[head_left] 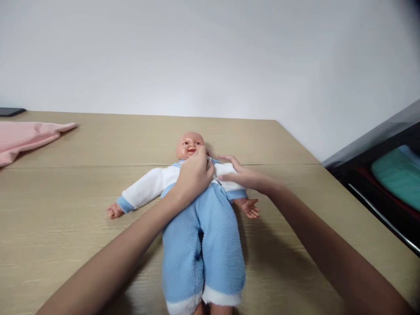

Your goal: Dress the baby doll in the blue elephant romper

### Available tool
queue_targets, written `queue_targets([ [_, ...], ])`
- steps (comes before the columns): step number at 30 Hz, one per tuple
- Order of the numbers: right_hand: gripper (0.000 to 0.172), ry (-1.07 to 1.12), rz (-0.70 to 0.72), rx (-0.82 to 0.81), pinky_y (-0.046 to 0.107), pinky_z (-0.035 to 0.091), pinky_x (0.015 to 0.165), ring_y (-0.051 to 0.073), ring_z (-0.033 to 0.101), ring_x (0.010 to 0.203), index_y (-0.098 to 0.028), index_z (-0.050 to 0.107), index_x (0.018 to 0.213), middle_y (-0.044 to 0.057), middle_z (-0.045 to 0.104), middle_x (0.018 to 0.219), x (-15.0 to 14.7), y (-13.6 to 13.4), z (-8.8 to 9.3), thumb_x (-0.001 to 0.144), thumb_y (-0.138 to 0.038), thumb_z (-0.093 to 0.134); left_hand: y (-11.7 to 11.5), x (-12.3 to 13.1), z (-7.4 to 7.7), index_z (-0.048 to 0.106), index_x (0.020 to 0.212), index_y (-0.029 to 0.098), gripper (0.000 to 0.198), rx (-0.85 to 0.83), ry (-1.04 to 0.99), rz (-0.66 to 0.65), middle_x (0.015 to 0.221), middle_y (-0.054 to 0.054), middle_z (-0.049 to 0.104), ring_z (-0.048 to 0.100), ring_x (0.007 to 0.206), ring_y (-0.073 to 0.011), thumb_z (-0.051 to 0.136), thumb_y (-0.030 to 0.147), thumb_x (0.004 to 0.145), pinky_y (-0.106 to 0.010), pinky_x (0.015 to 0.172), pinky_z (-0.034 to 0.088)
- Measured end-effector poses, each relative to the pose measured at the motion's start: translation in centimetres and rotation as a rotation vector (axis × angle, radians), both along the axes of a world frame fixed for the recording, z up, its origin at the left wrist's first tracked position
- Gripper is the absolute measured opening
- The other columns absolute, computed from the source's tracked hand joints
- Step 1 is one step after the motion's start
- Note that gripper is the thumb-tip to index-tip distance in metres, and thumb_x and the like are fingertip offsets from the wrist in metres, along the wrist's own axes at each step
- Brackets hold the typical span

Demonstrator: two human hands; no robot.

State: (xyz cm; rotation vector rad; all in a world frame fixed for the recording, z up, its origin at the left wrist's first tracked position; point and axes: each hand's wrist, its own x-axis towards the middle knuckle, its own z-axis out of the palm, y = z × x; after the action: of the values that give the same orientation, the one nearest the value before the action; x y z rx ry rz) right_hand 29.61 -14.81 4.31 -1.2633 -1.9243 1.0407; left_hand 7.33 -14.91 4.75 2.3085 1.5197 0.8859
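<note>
A baby doll (192, 142) lies on its back on the wooden table, head away from me, arms spread to the sides. It wears a white fleece top (144, 186) with blue cuffs and blue fleece trousers (219, 236) with white hems. My left hand (197, 173) is closed at the doll's chest, just below the chin, with its fingers pinching the front of the top near the collar; the fingertips are partly hidden. Against the doll's shoulder and sleeve on the right rests my right hand (241, 173), its thumb and fingers apart.
A pink cloth (29, 138) lies at the table's left side. Behind it, a flat dark object (11, 112) sits at the far left corner. The wooden table (82, 245) meets a white wall. Beyond its right edge is a black-framed item (370, 192) with green fabric (398, 175).
</note>
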Motion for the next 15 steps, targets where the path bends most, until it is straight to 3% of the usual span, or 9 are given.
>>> queue_targets([
  [2,0.076,-0.169,0.144,-0.018,0.036,0.064,0.076,0.028,0.079,0.092,-0.034,0.06,0.158,0.005,0.084,0.121,2.1,-0.9,1.1,0.087,-0.026,0.086,-0.2,0.0,0.2,0.055,0.122,0.021,0.024,-0.006,0.018,0.032,0.114,-0.015,0.08,0.078,0.107,-0.0352,0.055,0.014,0.099,-0.043,0.081,0.057],
  [4,0.083,-0.376,0.212,0.064,0.034,0.059,0.074,0.029,0.078,0.091,-0.036,0.06,0.16,0.004,0.084,0.121,4.0,-1.7,2.0,0.083,-0.016,0.08,-0.4,0.0,0.4,0.054,0.121,0.022,0.026,-0.01,0.023,0.04,0.115,-0.016,0.079,0.078,0.105,-0.0344,0.054,0.011,0.097,-0.043,0.079,0.057],
  [7,0.076,-0.595,0.155,0.194,0.034,0.05,0.065,0.03,0.075,0.081,-0.033,0.067,0.151,0.005,0.085,0.106,5.5,-2.2,2.4,0.078,-0.017,0.081,-0.6,0.2,0.7,0.054,0.118,0.022,0.025,-0.024,0.02,0.0,0.119,-0.017,0.077,0.077,0.103,-0.0335,0.052,0.01,0.097,-0.044,0.08,0.059],
  [9,0.068,-0.656,0.142,0.228,0.036,0.049,0.066,0.032,0.076,0.083,-0.031,0.068,0.149,0.006,0.085,0.108,5.7,-2.1,2.1,0.082,-0.024,0.081,-0.5,0.3,0.6,0.054,0.118,0.021,0.024,-0.045,0.012,-0.022,0.12,-0.018,0.077,0.077,0.103,-0.0338,0.051,0.01,0.097,-0.045,0.082,0.059],
  [12,0.058,-0.687,0.16,0.257,0.04,0.054,0.077,0.035,0.077,0.096,-0.029,0.068,0.148,0.01,0.083,0.119,5.7,-1.4,1.2,0.091,-0.031,0.073,-0.3,0.4,0.3,0.054,0.122,0.019,0.02,-0.082,-0.023,-0.052,0.111,-0.016,0.077,0.076,0.101,-0.0344,0.054,0.016,0.102,-0.046,0.083,0.059],
  [15,0.049,-0.722,0.147,0.337,0.05,0.056,0.097,0.038,0.073,0.113,-0.027,0.071,0.144,0.013,0.078,0.123,5.7,-1.0,0.1,0.095,-0.03,0.067,-0.6,0.1,0.3,0.054,0.125,0.019,0.021,-0.045,-0.099,-0.167,0.114,-0.015,0.076,0.074,0.107,-0.0331,0.059,0.025,0.105,-0.047,0.093,0.059],
])
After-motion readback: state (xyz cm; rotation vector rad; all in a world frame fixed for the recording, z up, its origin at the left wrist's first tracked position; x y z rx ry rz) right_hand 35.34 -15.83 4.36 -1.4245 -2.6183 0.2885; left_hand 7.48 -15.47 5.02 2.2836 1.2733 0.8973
